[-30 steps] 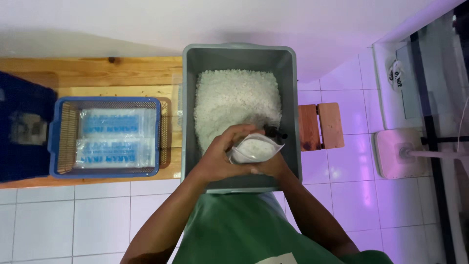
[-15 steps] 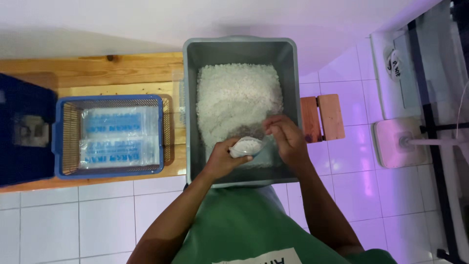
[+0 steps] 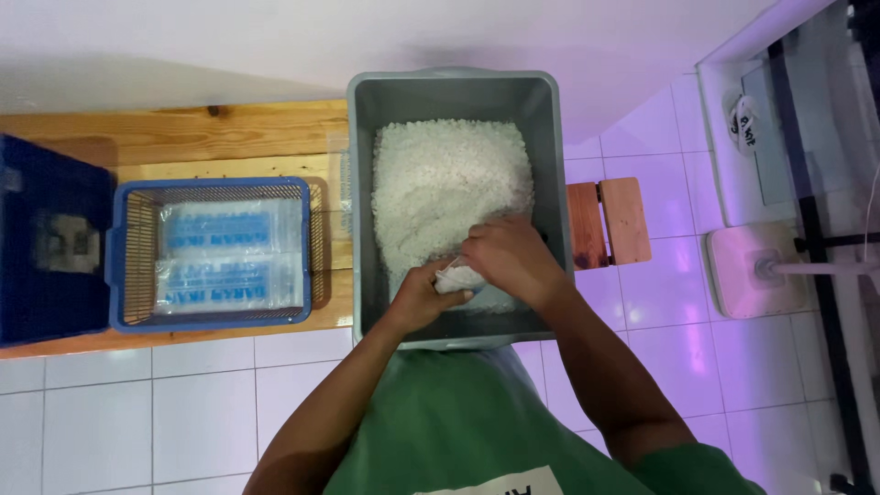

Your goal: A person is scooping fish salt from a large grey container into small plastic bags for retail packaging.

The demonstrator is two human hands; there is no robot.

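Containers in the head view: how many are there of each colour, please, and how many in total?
Grey: 1, the grey tub of white grains, where both hands meet at a small bag
Blue: 2, the blue basket with clear packets, and the dark blue box
Total: 3

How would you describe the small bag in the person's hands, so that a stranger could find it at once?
Start at the grey bin of white granules in the middle of the view. At its near end, the left hand and right hand meet over a small clear bag. Unlike the flat blue-printed bags in the blue basket, it is partly hidden and held.
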